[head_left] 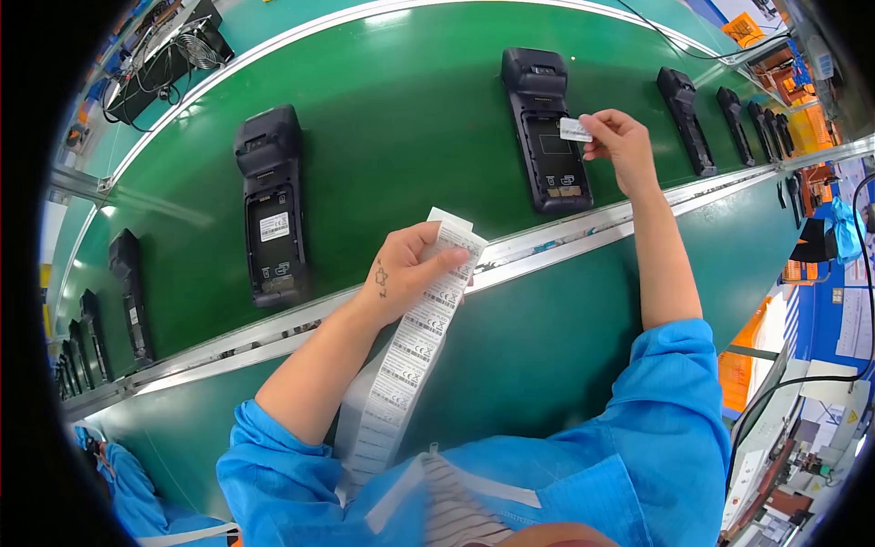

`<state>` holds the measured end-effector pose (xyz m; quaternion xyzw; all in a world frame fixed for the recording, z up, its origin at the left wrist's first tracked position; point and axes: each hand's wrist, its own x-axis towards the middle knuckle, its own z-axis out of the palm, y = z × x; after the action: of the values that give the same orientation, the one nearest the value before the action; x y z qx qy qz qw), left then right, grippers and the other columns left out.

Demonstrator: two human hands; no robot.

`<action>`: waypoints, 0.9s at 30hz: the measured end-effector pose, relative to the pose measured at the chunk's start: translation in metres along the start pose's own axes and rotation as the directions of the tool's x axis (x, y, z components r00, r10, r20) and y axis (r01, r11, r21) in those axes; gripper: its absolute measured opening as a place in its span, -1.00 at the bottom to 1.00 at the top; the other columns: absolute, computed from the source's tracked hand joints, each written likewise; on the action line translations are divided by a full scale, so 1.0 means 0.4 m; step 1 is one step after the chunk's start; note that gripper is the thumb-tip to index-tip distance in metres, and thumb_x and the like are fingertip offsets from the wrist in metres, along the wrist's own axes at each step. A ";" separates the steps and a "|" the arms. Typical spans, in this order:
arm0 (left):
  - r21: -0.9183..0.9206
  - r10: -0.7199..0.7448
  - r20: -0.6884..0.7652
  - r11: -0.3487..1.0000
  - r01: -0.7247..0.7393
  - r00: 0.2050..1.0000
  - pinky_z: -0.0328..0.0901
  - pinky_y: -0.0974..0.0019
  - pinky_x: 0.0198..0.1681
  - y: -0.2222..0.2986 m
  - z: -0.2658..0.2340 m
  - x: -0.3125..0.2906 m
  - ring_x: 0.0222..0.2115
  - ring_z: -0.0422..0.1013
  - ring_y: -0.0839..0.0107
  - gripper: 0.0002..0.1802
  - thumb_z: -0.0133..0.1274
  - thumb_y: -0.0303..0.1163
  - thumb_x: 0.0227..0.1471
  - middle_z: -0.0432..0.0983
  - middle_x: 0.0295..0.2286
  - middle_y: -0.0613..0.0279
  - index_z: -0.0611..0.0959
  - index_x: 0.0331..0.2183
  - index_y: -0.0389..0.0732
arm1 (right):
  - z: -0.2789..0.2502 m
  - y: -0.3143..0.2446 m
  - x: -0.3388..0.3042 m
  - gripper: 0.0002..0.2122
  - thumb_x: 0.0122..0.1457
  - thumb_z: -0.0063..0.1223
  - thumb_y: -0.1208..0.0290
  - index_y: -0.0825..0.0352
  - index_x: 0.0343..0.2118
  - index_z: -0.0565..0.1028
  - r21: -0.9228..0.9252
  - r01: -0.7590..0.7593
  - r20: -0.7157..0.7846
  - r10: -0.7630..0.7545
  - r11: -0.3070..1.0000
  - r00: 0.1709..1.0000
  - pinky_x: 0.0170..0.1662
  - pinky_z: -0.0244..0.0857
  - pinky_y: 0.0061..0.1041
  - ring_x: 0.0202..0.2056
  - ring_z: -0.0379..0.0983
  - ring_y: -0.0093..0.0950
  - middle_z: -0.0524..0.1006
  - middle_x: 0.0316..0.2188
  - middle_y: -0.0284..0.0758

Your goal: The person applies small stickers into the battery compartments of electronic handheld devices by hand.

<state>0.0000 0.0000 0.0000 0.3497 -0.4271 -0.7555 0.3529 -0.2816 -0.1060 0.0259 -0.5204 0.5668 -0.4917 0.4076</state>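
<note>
A long strip of white printed labels [410,351] hangs from my left hand [406,269], whose thumb presses on its upper end. The strip trails down toward my lap. Between the thumb and fingers of my right hand [622,146] is a single white label [575,129]. That hand hovers at the right edge of a black handheld terminal [547,128], which lies with its back compartment showing. I cannot tell whether the label touches it. Left of it, another black terminal [272,205] carries a white label [273,226] inside its compartment.
The terminals lie on a green conveyor belt [392,118] bordered by a metal rail [547,249]. Several more stand in line to the right [688,118] and left [130,296]. A black box with cables [173,64] sits far left. Another person's blue sleeve [137,488] shows lower left.
</note>
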 end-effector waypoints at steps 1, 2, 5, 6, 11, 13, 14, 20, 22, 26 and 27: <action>0.062 -0.017 0.002 0.998 0.016 1.000 0.24 0.60 -0.54 -0.002 0.002 -0.001 -0.58 0.35 0.64 -0.78 0.03 -0.39 -0.14 0.46 -0.55 0.25 0.49 -0.39 -0.31 | 0.002 -0.001 -0.002 -0.87 -0.09 0.08 0.42 0.38 -0.56 0.43 -0.032 -0.048 0.060 0.050 0.998 0.997 -0.62 0.23 -0.76 -0.68 0.29 -0.69 0.39 -0.68 -0.42; 0.125 -0.033 0.004 0.992 0.032 0.999 0.22 0.60 -0.56 -0.004 0.006 -0.001 -0.60 0.34 0.66 -0.79 0.02 -0.39 -0.13 0.46 -0.56 0.28 0.49 -0.40 -0.31 | 0.003 -0.002 -0.005 -0.86 -0.12 0.11 0.44 0.40 -0.58 0.43 -0.066 -0.095 0.117 0.102 0.993 0.988 -0.65 0.23 -0.75 -0.69 0.29 -0.70 0.38 -0.71 -0.41; 0.140 -0.027 -0.015 0.990 0.029 1.000 0.21 0.60 -0.58 0.001 0.008 0.002 -0.62 0.33 0.68 -0.81 0.01 -0.41 -0.13 0.46 -0.58 0.29 0.48 -0.41 -0.31 | 0.024 0.001 0.004 -0.86 -0.14 0.12 0.45 0.40 -0.59 0.43 -0.105 -0.093 0.145 0.108 0.990 0.984 -0.66 0.21 -0.76 -0.71 0.26 -0.71 0.38 -0.71 -0.42; 0.139 -0.024 -0.014 0.990 0.026 1.000 0.21 0.60 -0.58 0.001 0.012 0.003 -0.62 0.33 0.68 -0.81 0.01 -0.41 -0.13 0.46 -0.58 0.29 0.48 -0.41 -0.31 | 0.027 0.008 0.006 -0.87 -0.11 0.10 0.44 0.38 -0.58 0.42 -0.128 -0.088 0.158 0.108 0.988 0.981 -0.66 0.16 -0.78 -0.71 0.24 -0.74 0.37 -0.71 -0.46; 0.128 -0.006 0.013 0.992 0.004 1.000 0.21 0.61 -0.58 -0.008 0.026 0.016 -0.62 0.33 0.68 -0.83 0.01 -0.41 -0.12 0.46 -0.58 0.29 0.48 -0.44 -0.31 | 0.024 0.018 0.009 -0.86 -0.11 0.11 0.44 0.40 -0.59 0.43 -0.170 -0.052 0.138 0.076 0.984 0.987 -0.69 0.15 -0.78 -0.72 0.23 -0.74 0.37 -0.72 -0.45; 0.123 -0.007 0.021 0.992 0.004 1.000 0.21 0.61 -0.58 -0.005 0.031 0.019 -0.62 0.33 0.68 -0.83 0.01 -0.41 -0.12 0.46 -0.58 0.28 0.48 -0.45 -0.30 | 0.025 0.019 0.008 -0.86 -0.11 0.11 0.44 0.40 -0.59 0.43 -0.184 -0.032 0.134 0.057 0.982 0.989 -0.69 0.14 -0.78 -0.73 0.22 -0.74 0.37 -0.73 -0.45; 0.118 -0.007 0.028 0.993 0.004 1.000 0.21 0.61 -0.58 -0.004 0.033 0.020 -0.62 0.33 0.68 -0.84 0.01 -0.40 -0.12 0.46 -0.58 0.28 0.48 -0.45 -0.30 | 0.026 0.019 0.006 -0.86 -0.11 0.11 0.44 0.41 -0.59 0.43 -0.191 -0.024 0.131 0.050 0.981 0.990 -0.70 0.14 -0.78 -0.73 0.22 -0.74 0.37 -0.73 -0.45; 0.114 -0.008 0.048 0.994 0.002 0.999 0.20 0.61 -0.59 -0.006 0.041 0.029 -0.62 0.32 0.69 -0.83 0.00 -0.41 -0.12 0.45 -0.58 0.30 0.48 -0.44 -0.30 | 0.028 0.018 0.006 -0.85 -0.12 0.11 0.45 0.44 -0.60 0.43 -0.200 -0.012 0.125 0.038 0.980 0.991 -0.70 0.16 -0.77 -0.73 0.24 -0.73 0.37 -0.74 -0.42; 0.128 0.003 0.047 0.992 -0.009 0.999 0.20 0.61 -0.58 -0.009 0.045 0.034 -0.62 0.32 0.69 -0.83 0.01 -0.41 -0.12 0.45 -0.58 0.31 0.48 -0.44 -0.31 | 0.027 0.019 0.008 -0.85 -0.11 0.10 0.44 0.43 -0.60 0.43 -0.198 -0.014 0.126 0.039 0.980 0.991 -0.70 0.13 -0.78 -0.73 0.22 -0.74 0.36 -0.74 -0.44; 0.151 0.012 0.057 0.988 -0.020 0.998 0.20 0.59 -0.55 -0.007 0.052 0.042 -0.59 0.31 0.69 -0.83 0.01 -0.41 -0.12 0.45 -0.57 0.31 0.49 -0.43 -0.30 | 0.025 0.022 0.010 -0.85 -0.11 0.10 0.45 0.43 -0.60 0.43 -0.162 -0.028 0.134 0.050 0.986 0.990 -0.71 0.12 -0.78 -0.73 0.21 -0.74 0.36 -0.74 -0.45; 0.151 0.013 0.055 0.988 -0.021 0.998 0.20 0.59 -0.55 -0.006 0.055 0.043 -0.59 0.31 0.69 -0.83 0.01 -0.41 -0.12 0.45 -0.57 0.31 0.49 -0.43 -0.30 | 0.025 0.022 0.010 -0.86 -0.11 0.10 0.45 0.43 -0.60 0.43 -0.153 -0.032 0.138 0.053 0.988 0.989 -0.71 0.12 -0.78 -0.74 0.21 -0.74 0.36 -0.74 -0.45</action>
<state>-0.0275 -0.0047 0.0024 0.3514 -0.4955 -0.7270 0.3202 -0.2739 -0.1115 0.0157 -0.5710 0.5827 -0.4005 0.4170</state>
